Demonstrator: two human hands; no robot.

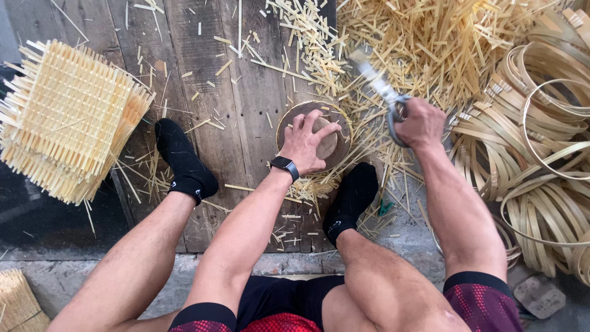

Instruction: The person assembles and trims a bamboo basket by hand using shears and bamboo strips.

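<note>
left hand [310, 142] spread flat on the round form [314, 136] at mid-floor [203, 80], right hand [421, 123] fisted around shears [384, 95] just beside it; risk: the form may slip on loose strips [430, 43], or the blades may nick nearby fingers.

scissor blades [372, 77] motion-blurred, bamboo hoops [541, 123] cut off right

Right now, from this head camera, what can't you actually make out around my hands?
- Scissors: blades motion-blurred, so open or closed is unclear; handles hidden in right hand.
- Round wooden form: middle covered by left hand.
- Bamboo hoops: cut off by the right edge.
- Woven mats: cut off by the left edge.
</note>
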